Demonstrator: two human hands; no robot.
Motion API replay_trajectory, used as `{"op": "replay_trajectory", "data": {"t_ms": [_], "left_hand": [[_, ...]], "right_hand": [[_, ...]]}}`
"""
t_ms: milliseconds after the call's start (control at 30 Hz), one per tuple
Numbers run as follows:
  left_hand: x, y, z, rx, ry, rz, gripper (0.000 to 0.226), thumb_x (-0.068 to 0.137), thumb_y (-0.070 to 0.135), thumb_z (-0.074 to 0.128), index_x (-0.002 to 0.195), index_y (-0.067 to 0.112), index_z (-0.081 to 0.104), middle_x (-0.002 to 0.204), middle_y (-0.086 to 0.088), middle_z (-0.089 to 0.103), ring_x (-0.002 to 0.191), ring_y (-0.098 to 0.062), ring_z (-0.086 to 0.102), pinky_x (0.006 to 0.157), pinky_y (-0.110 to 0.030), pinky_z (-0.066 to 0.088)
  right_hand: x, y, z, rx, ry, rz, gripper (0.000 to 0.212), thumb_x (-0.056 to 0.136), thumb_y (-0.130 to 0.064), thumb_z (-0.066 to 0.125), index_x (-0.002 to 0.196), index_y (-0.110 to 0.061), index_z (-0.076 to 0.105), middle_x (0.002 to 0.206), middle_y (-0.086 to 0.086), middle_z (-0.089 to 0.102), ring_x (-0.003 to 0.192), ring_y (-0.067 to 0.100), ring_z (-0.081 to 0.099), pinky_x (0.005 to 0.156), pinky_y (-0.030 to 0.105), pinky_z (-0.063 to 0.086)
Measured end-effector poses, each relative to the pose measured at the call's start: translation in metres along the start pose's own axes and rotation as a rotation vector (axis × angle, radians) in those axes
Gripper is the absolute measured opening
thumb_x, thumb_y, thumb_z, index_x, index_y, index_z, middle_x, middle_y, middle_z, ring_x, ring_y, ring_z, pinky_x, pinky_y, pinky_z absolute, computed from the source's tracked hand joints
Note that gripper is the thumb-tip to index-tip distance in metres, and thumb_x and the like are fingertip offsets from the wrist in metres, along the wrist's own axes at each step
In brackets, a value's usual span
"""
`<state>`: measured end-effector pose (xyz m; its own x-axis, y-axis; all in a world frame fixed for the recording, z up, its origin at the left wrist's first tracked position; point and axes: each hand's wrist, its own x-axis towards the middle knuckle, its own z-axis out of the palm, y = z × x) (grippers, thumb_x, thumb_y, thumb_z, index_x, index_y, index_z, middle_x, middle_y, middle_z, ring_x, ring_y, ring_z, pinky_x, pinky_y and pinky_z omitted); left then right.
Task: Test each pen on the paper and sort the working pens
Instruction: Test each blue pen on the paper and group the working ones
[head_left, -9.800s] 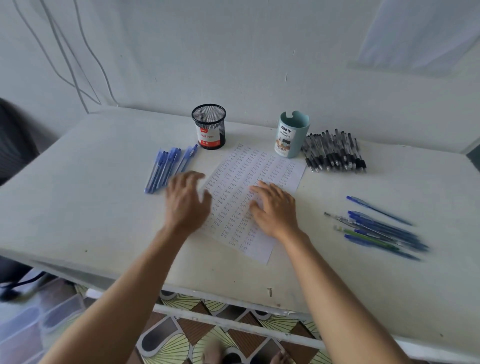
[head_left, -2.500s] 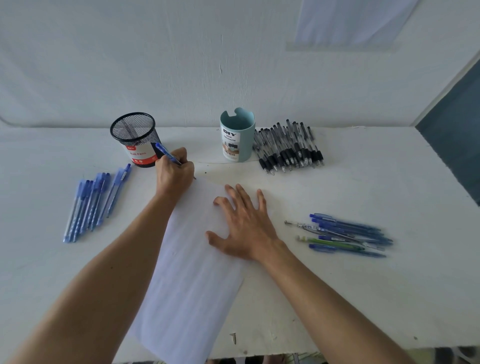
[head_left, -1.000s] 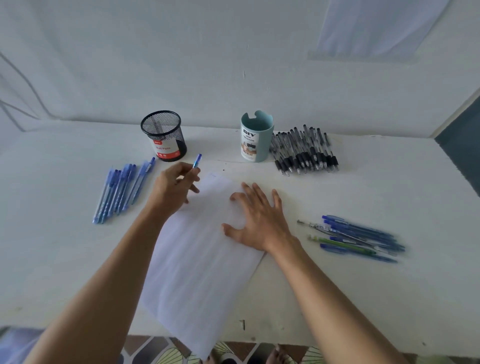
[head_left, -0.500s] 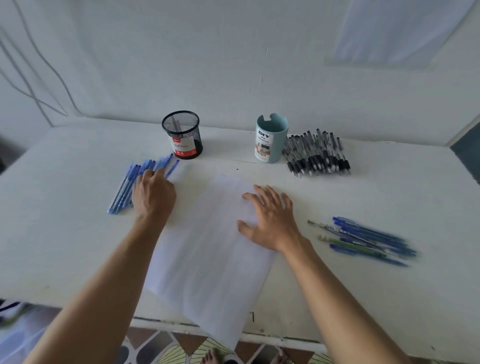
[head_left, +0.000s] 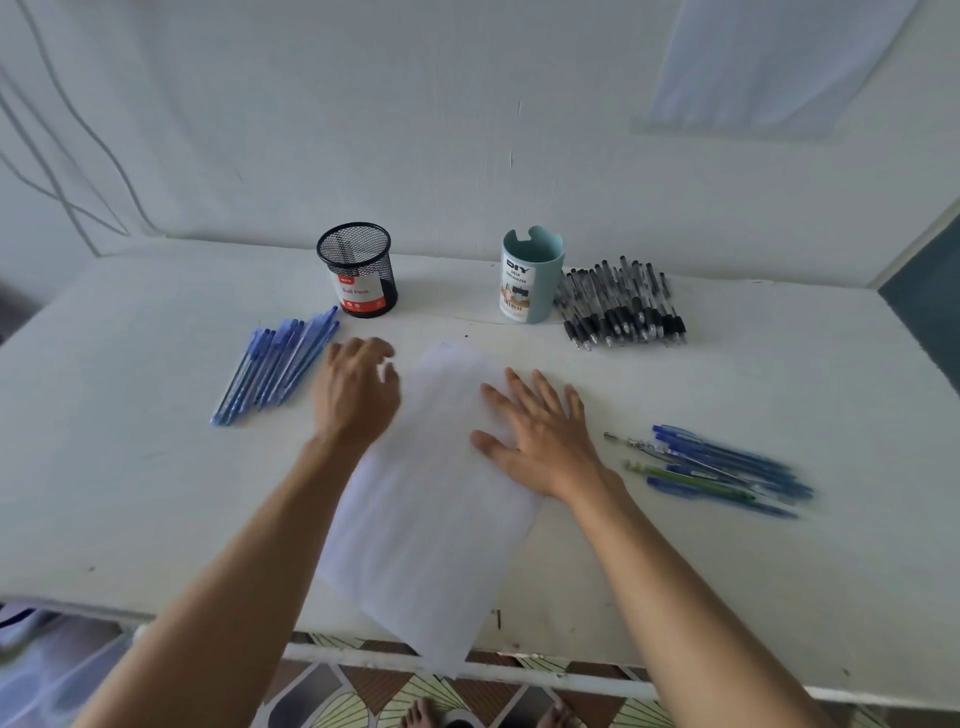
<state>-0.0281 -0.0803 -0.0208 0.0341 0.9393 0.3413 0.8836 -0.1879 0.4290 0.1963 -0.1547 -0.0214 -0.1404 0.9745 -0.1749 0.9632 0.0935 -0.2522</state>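
- The paper (head_left: 431, 519) is being pinned to the table (head_left: 130, 493) by the right hand (head_left: 540, 436). Its fingers are being spread flat on the sheet's upper right part. This is judged to be stopping the sheet from being dragged by a pen stroke.
- The paper is lying askew, and its near corner is overhanging the table edge. The pressing hand is probably helping to stop it from slipping off.
- The left hand (head_left: 358, 395) is being carried at the paper's left edge, just beside the blue pens (head_left: 275, 369). Its fingers are loosely curled and no pen is being seen in them, though the hand is blurred.
- The blue pens are lying side by side, left of the paper, within easy reach of the left hand. Whether they are tested or untested cannot be told.
- The mesh cup (head_left: 358, 270) and the teal cup (head_left: 530, 275) are standing upright behind the paper, apart from each other. They are judged to be waiting as bins for sorted pens.
- The black pens (head_left: 618, 306) are lying bunched just right of the teal cup.
- The mixed pens (head_left: 722, 467), blue and green, are lying right of the right hand, clear of the paper. They are presumably being kept as a separate lot.
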Motion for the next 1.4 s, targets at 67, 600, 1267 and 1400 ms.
{"op": "replay_trajectory", "data": {"t_ms": [67, 600, 1267, 1400], "left_hand": [[-0.009, 0.018, 0.009, -0.072, -0.155, 0.151, 0.03, 0.095, 0.027, 0.057, 0.12, 0.016, 0.069, 0.125, -0.008, 0.065, 0.122, -0.033, 0.05, 0.098, -0.043, 0.038], [-0.023, 0.038, 0.026, 0.123, -0.414, 0.286, 0.071, 0.089, 0.064, 0.022, 0.148, 0.03, 0.041, 0.157, 0.005, 0.036, 0.147, -0.019, 0.023, 0.118, -0.037, 0.013], [-0.023, 0.036, 0.026, 0.117, -0.413, 0.288, 0.068, 0.089, 0.063, 0.025, 0.146, 0.031, 0.043, 0.156, 0.007, 0.037, 0.145, -0.016, 0.024, 0.116, -0.035, 0.013], [-0.022, 0.038, 0.025, 0.107, -0.414, 0.283, 0.065, 0.09, 0.061, 0.03, 0.146, 0.031, 0.043, 0.156, 0.007, 0.038, 0.145, -0.016, 0.024, 0.116, -0.036, 0.014]], "right_hand": [[0.002, 0.0, 0.001, -0.016, -0.014, 0.002, 0.071, 0.096, -0.071, 0.024, 0.158, -0.039, 0.008, 0.167, -0.006, -0.006, 0.153, 0.023, -0.011, 0.121, 0.052, -0.01], [-0.041, 0.071, -0.048, 0.025, 0.249, 0.647, 0.032, 0.09, -0.026, 0.047, 0.118, -0.022, 0.061, 0.122, 0.007, 0.056, 0.116, 0.029, 0.045, 0.095, 0.044, 0.032], [-0.048, 0.086, -0.042, 0.069, 0.494, 0.599, 0.04, 0.077, 0.008, 0.052, 0.084, -0.03, 0.064, 0.091, -0.012, 0.07, 0.087, 0.013, 0.06, 0.114, 0.04, 0.021], [-0.043, 0.076, -0.038, 0.021, 0.638, 0.506, 0.031, 0.085, 0.002, 0.063, 0.083, -0.029, 0.069, 0.095, -0.011, 0.071, 0.082, 0.015, 0.066, 0.113, 0.039, 0.014]]}}
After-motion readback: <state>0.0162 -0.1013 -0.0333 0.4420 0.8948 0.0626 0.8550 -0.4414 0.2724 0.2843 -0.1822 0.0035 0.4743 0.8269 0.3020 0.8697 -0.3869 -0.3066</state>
